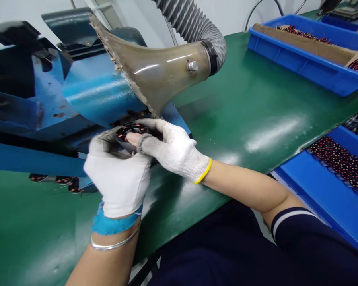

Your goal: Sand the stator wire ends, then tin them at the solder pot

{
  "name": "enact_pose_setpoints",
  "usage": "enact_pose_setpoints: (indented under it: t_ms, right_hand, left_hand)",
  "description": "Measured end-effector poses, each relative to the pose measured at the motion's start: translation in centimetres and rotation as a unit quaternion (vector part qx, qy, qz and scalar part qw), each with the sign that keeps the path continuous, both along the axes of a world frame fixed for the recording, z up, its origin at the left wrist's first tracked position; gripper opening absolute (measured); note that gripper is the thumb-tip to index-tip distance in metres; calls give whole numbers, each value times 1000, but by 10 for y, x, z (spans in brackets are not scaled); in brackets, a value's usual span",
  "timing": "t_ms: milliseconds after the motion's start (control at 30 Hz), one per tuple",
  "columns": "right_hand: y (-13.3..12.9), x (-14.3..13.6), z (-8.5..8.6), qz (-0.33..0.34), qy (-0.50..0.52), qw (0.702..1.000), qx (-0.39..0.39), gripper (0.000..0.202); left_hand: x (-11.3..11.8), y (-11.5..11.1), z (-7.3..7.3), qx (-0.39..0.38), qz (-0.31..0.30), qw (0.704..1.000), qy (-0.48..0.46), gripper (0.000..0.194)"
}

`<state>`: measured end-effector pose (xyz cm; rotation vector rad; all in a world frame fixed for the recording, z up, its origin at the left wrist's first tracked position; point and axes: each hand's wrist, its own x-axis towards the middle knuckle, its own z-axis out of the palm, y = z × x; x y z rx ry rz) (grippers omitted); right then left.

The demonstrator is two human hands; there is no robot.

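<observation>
Both hands wear white gloves and hold one small round motor stator (133, 128) with a dark body and copper-coloured windings. My left hand (117, 172) curls around its left and lower side. From the right, my right hand (173, 145) grips it, the bare thumb tip pressing on its face. The stator is held just below the blue machine (98, 93), close under the rim of its brownish clear hood (164, 65); whether it touches the machine is hidden. Several similar stators (74, 185) lie on the green table left of my left hand.
A grey ribbed hose (193, 24) runs up from the hood. At the back right, a blue bin (295, 59) holds brown cardboard and many small parts. Another blue bin (313, 194), lower right beyond the table edge, contains rows of stators. The green tabletop (241, 107) spreads between.
</observation>
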<state>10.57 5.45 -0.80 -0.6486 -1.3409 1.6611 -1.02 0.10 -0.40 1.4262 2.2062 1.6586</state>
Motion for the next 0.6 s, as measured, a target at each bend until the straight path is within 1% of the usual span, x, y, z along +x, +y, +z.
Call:
enact_pose_setpoints:
  t_ms: [67, 100, 167, 200, 267, 300, 367, 433, 467, 500, 533, 600]
  right_hand:
    - [-4, 3, -8, -9, 17, 1000, -4, 75]
    - [-7, 4, -11, -21, 10, 1000, -2, 80]
    - [-16, 8, -13, -57, -22, 998, 15, 81]
    - [-21, 10, -13, -64, -44, 996, 33, 80]
    - [-29, 14, -12, -53, -79, 992, 84, 76]
    - [-33, 16, -13, -42, -88, 988, 119, 73]
    - [-37, 17, -16, -11, -90, 978, 188, 65]
    - [-40, 16, -21, 4, -77, 969, 236, 58]
    - [-41, 15, -23, 5, -71, 966, 249, 55]
    - [-42, 15, -26, 3, -65, 964, 256, 52]
    - [-43, 14, -28, -1, -62, 964, 260, 49]
    - [-44, 13, -29, -14, -66, 964, 257, 43]
  left_hand:
    - [2, -3, -5, 14, -28, 999, -26, 58]
    - [3, -5, -8, 26, -46, 998, -40, 57]
    - [4, -13, -12, 50, -74, 994, -59, 53]
    - [4, -18, -14, 57, -80, 993, -66, 52]
    - [-1, -31, -14, 48, -90, 990, -95, 52]
    - [-6, -39, -14, 34, -98, 987, -126, 53]
    - [-19, -58, -13, -21, -124, 966, -227, 54]
    - [-38, -80, -16, -77, -147, 928, -333, 55]
    - [-49, -92, -19, -95, -150, 913, -367, 57]
    - [-62, -105, -23, -104, -144, 908, -380, 60]
    - [-75, -118, -29, -110, -130, 912, -373, 65]
    - [-103, -144, -41, -129, -78, 936, -319, 74]
